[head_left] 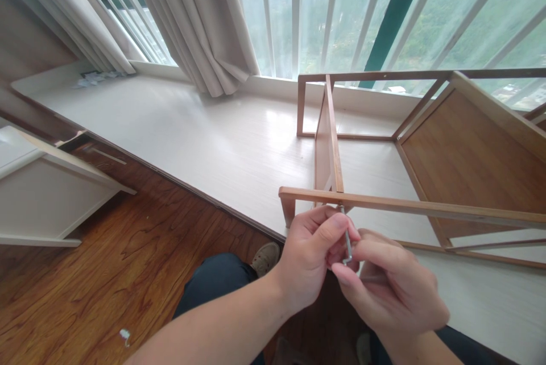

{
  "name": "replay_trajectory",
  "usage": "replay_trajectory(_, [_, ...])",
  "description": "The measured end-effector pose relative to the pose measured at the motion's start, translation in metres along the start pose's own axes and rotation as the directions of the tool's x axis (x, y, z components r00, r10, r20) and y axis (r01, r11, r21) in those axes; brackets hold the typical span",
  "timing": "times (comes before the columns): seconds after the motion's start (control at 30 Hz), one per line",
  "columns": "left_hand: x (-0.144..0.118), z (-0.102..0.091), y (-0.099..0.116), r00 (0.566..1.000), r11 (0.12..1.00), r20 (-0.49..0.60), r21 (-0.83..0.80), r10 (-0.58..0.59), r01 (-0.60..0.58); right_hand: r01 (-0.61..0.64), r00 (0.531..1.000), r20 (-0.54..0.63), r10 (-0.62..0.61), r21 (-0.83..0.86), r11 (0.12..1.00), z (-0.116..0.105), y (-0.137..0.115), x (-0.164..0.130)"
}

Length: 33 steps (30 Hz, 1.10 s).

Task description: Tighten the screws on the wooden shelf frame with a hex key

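At the lower centre of the frame, the left hand [313, 254] and right hand [390, 291] pinched a small silver L-shaped hex key [347, 243]; its tip met the brown wooden furniture frame [409, 206] on the pale raised platform [205, 137], centre right.

You're working in soft, even daylight that pours in through the window [384, 18] ahead of you. The view outside is washed out and hazy, and the pale platform [191, 132] picks up a mild sheen just below the glass. Shadows are faint; your hands and the wooden frame [409, 206] cast only weak ones. Straight lines bow toward the edges from the wide lens. Focus holds in the middle, while the corners go slightly soft
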State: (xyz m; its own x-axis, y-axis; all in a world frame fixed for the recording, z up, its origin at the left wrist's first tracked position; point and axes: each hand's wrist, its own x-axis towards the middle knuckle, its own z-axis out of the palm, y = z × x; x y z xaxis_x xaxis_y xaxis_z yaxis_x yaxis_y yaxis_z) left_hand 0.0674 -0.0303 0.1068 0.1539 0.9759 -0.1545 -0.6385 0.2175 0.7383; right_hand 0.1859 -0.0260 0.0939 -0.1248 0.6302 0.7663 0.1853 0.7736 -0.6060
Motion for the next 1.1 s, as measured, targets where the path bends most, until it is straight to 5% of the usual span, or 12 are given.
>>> replay_trajectory(0.23, [0.0,0.001,0.0,0.999,1.0,-0.052,0.022,0.001,0.0,-0.019,1.0,0.005,0.02,-0.071,0.997,0.0,-0.004,0.006])
replay_trajectory(0.8, [0.004,0.002,0.002,0.999,0.999,-0.023,0.015,0.048,-0.047,-0.174,0.985,0.025,0.172,0.12,0.977,-0.001,0.001,-0.009])
replay_trajectory(1.1, [0.002,0.001,0.004,0.996,0.997,-0.08,0.079,0.031,-0.025,-0.151,0.988,0.048,0.145,0.152,0.977,0.0,0.005,-0.007])
